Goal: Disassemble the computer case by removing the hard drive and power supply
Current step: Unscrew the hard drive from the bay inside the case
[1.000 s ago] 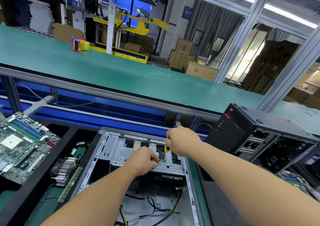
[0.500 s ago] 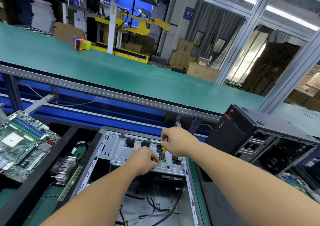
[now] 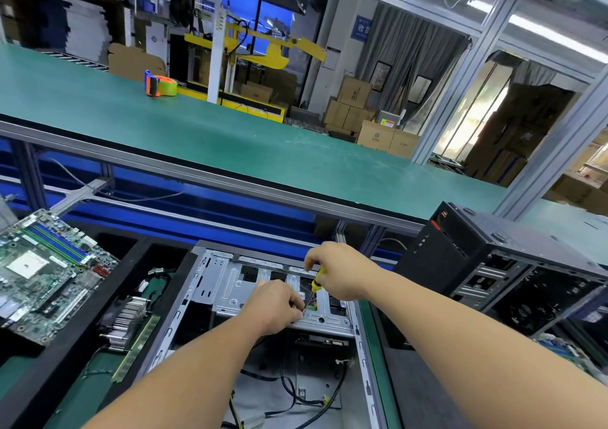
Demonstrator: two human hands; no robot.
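Open grey computer case [image 3: 210,284] lying on its side, silver perforated drive cage [image 3: 237,288] at its far end, loose black cables [image 3: 292,392] on the floor panel nearer the camera.

The right hand [image 3: 339,272] sits slightly lower than a second ago, its fingers turned on the yellow-handled screwdriver [image 3: 315,285], more of the handle showing below them, the shaft angling toward the left hand's fingertips [image 3: 297,310].
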